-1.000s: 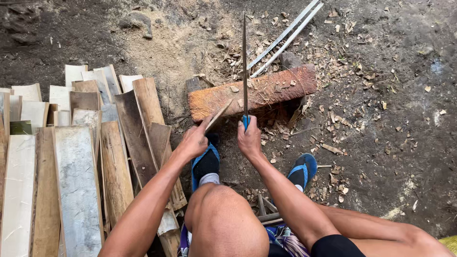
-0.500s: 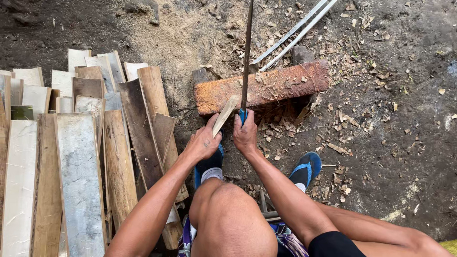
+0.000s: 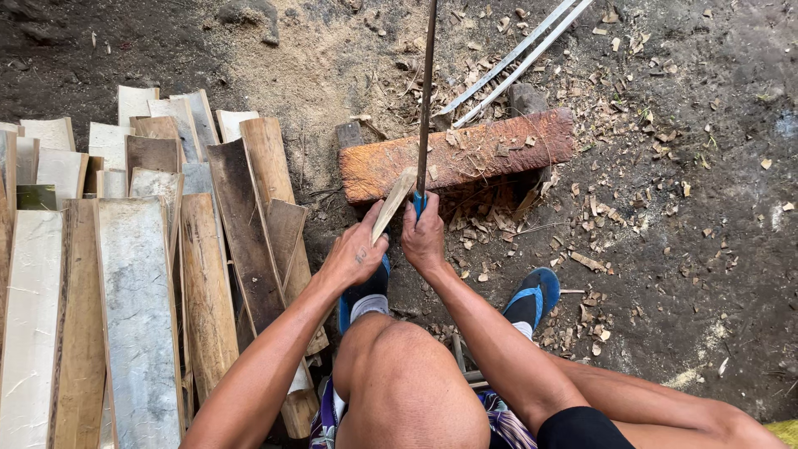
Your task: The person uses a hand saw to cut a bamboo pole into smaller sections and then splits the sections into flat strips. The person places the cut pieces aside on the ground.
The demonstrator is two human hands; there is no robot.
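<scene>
My left hand (image 3: 356, 254) grips a thin pale bamboo strip (image 3: 394, 200), its far end resting on a reddish wooden block (image 3: 465, 154) that lies on the ground in front of me. My right hand (image 3: 424, 235) is closed around the blue handle of a long dark blade (image 3: 426, 91), held upright with its edge toward me, just right of the strip and over the block. Both hands are close together, nearly touching.
A pile of split bamboo slats (image 3: 141, 274) covers the ground at left. Two long pale strips (image 3: 519, 58) lie beyond the block. Chips and shavings litter the dirt. My feet wear blue sandals (image 3: 532, 298); my knee is low in view.
The blade has risen and now reaches past the top edge of the view. Both hands have shifted slightly with the strip, which stays on the block.
</scene>
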